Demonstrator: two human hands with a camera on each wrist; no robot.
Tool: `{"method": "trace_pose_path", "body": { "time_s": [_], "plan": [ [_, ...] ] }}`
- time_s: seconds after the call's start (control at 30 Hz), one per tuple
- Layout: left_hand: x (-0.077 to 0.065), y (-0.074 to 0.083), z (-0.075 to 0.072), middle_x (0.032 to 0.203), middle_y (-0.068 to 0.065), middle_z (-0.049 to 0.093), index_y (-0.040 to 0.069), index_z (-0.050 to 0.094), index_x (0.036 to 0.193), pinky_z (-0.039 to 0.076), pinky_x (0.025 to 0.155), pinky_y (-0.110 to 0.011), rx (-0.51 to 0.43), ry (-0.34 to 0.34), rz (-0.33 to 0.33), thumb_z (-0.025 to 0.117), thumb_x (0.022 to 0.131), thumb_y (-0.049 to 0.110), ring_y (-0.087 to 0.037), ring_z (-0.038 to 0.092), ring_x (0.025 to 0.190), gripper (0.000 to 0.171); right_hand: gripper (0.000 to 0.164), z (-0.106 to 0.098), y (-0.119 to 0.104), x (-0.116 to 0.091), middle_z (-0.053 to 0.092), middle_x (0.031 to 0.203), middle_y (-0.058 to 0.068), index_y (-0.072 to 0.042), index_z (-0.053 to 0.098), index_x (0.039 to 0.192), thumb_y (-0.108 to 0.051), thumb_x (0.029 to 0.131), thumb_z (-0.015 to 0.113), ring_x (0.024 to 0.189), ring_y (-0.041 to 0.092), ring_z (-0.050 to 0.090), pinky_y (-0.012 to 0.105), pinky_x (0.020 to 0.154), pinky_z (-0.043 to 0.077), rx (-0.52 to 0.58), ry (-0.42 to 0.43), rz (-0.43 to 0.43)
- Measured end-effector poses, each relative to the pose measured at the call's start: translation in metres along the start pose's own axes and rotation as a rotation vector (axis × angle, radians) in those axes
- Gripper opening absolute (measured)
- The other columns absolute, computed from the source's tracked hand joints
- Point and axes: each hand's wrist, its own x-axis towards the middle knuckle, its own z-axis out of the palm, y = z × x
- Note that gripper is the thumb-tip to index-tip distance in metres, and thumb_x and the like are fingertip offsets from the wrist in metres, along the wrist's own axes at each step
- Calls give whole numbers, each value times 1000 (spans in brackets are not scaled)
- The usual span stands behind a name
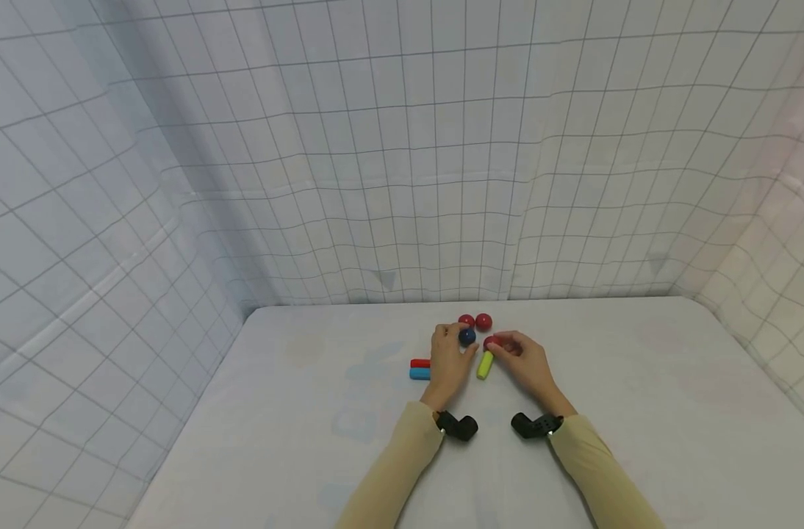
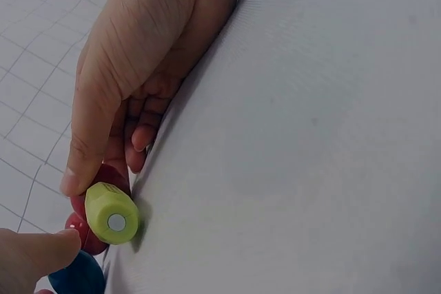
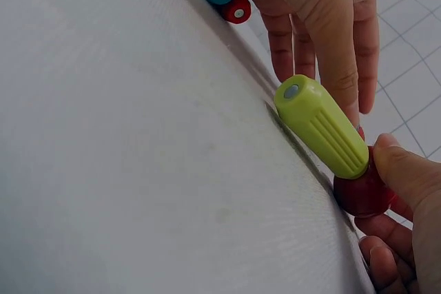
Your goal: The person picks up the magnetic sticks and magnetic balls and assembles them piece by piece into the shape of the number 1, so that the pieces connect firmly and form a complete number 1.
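In the head view, just below and right of centre, we are seeing the left hand (image 1: 450,367) curling its thumb and index finger round a glossy dark blue ball (image 1: 467,336). To its right, the right hand (image 1: 528,361) is pinching a glossy red ball (image 1: 490,343), and a yellow-green fluted stick (image 1: 484,366) is touching that ball and slanting down and left from it. Two more glossy red balls (image 1: 484,322) are sitting just above. Left of the left hand, a red stick (image 1: 420,363) and a light blue stick (image 1: 420,373) are lying side by side on the white table (image 1: 276,441) (their right ends are hiding behind the hand).

In the left wrist view, the right hand is reaching down from the top, its thumb touching the held ball; the yellow-green fluted stick is turning its grey-centred end toward us. At the lower left, the left thumb is covering part of the dark blue ball.

In the right wrist view, the right hand is grasping its ball at the lower right, while the left hand is hanging down from the top.
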Motion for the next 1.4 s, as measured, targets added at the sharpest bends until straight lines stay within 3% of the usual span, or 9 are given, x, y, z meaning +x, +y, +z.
{"method": "trace_pose_path", "body": {
  "time_s": [0.7, 1.4],
  "plan": [
    [2, -1, 3, 105, -14, 50, 7, 55, 106, 45, 90, -40, -43, 3, 9, 71, 86, 13, -26, 52, 101, 27, 33, -1, -3, -1, 64, 87, 3, -7, 68, 106, -33, 86, 71, 73, 16, 53, 25, 62, 42, 7, 6, 4],
    [-1, 1, 0, 108, -14, 52, 10, 54, 105, 45, 91, -42, -9, -26, -9, 72, 86, 15, -28, 56, 101, 27, 32, -1, -4, -2, 64, 86, 3, -8, 68, 106, -32, 86, 72, 73, 17, 53, 25, 62, 42, 12, 12, 11]
  ]
}}
